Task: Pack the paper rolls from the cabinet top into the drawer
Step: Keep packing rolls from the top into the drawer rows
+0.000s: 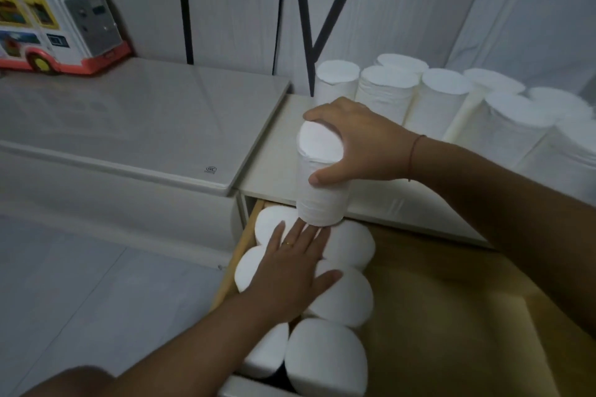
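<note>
Two pieces of pale furniture stand side by side against a grey wall. The larger, on the left, is a low white unit (pixel 129 126) with a flat, glossy lid. To its right is a cabinet whose beige cabinet top (pixel 277 151) sits slightly lower. Below that top a drawer (pixel 451 300) stands pulled open, with much of its brown floor bare.

Several white paper rolls (pixel 448 97) stand upright, packed close together along the back and right of the cabinet top. Six more rolls (pixel 345 293) stand on end in two rows against the drawer's left side. A white and red toy bus (pixel 54 19) sits at the far left corner of the white unit.

The right hand (pixel 361 145) reaches in from the right and grips one paper roll (pixel 319 190) near its top, fingers curled round the far side and thumb on the near side. This roll is upright, held above the drawer's back left corner. The left hand (pixel 290 271) lies flat on the tops of the drawer's rolls, fingers straight and spread, fingertips just under the held roll; whether they touch it is unclear. A thin ring (pixel 288 243) is on one left finger.
</note>
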`<act>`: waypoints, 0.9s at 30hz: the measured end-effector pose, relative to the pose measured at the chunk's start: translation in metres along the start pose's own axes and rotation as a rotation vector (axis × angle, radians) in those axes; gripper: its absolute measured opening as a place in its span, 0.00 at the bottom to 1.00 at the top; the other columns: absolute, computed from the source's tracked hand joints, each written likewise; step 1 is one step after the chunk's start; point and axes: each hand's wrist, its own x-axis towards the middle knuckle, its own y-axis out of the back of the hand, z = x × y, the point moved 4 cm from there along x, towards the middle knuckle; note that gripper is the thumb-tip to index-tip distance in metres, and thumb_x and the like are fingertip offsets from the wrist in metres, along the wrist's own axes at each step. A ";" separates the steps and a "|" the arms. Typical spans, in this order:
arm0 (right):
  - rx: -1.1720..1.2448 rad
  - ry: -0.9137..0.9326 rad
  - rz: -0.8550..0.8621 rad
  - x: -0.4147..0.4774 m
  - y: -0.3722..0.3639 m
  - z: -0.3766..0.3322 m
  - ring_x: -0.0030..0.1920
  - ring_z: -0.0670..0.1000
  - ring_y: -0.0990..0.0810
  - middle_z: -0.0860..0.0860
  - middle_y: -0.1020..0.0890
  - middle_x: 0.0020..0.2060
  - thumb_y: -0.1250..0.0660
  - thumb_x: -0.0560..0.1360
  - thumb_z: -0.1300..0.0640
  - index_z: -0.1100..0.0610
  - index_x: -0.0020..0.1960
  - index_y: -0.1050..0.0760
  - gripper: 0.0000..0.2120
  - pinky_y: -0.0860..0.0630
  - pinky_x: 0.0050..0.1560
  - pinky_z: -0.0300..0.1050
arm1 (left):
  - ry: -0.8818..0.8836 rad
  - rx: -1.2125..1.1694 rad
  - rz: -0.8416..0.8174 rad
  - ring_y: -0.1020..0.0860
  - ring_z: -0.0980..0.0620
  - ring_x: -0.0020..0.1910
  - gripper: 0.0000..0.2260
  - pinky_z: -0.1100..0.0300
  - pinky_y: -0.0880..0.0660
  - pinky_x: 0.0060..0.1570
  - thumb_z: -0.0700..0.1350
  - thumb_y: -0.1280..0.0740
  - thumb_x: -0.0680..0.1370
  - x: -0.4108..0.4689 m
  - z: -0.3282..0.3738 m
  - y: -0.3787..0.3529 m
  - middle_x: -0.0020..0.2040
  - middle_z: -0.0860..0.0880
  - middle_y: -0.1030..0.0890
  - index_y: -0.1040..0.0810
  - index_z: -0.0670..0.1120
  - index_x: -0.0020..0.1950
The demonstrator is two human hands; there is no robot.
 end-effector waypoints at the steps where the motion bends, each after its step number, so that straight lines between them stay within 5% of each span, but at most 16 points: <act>1: -0.007 -0.004 0.007 -0.009 0.000 0.002 0.63 0.53 0.33 0.51 0.32 0.65 0.28 0.61 0.34 0.47 0.71 0.40 0.44 0.33 0.60 0.48 | -0.013 0.009 -0.001 0.62 0.54 0.76 0.33 0.49 0.65 0.74 0.67 0.55 0.77 -0.001 0.004 -0.001 0.79 0.52 0.57 0.59 0.53 0.77; 17: 0.030 -0.090 0.066 -0.096 0.006 0.028 0.59 0.45 0.36 0.47 0.33 0.67 0.27 0.61 0.35 0.45 0.70 0.40 0.43 0.34 0.58 0.42 | 0.006 0.072 -0.049 0.64 0.54 0.75 0.36 0.52 0.65 0.73 0.68 0.66 0.72 -0.008 -0.009 0.003 0.78 0.54 0.60 0.58 0.53 0.77; 27: 0.065 -0.212 -0.043 -0.178 -0.076 0.064 0.59 0.50 0.34 0.49 0.32 0.63 0.25 0.60 0.37 0.47 0.70 0.39 0.44 0.30 0.59 0.47 | -0.057 0.073 -0.070 0.64 0.55 0.75 0.35 0.52 0.64 0.73 0.68 0.65 0.73 -0.020 0.026 -0.014 0.78 0.55 0.60 0.59 0.55 0.77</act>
